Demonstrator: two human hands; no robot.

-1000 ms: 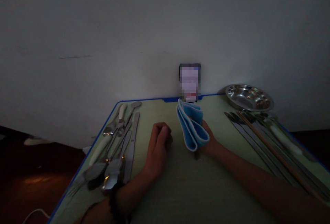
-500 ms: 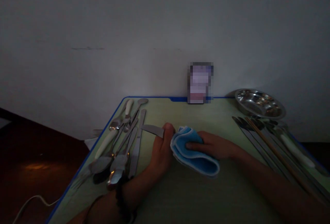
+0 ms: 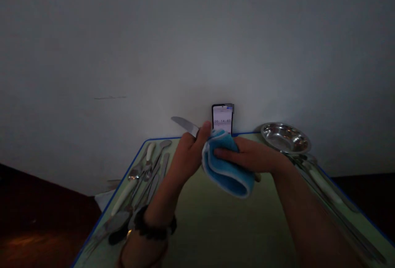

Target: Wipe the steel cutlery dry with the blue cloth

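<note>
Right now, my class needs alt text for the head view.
The left hand holds a knife; beside it, the right hand grips a blue cloth. Cutlery flanks them on a table, with a phone and bowl behind.

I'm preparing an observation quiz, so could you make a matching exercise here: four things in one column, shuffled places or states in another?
Things
1. knife
2. cloth
3. phone
4. bowl

Places or states
A. propped up by the wall, screen lit
B. blue, gripped by the right hand
C. shiny, near the table's far right corner
D. blade sticking out past the left hand

Pairs: 1-D, 2-B, 3-A, 4-C
</note>
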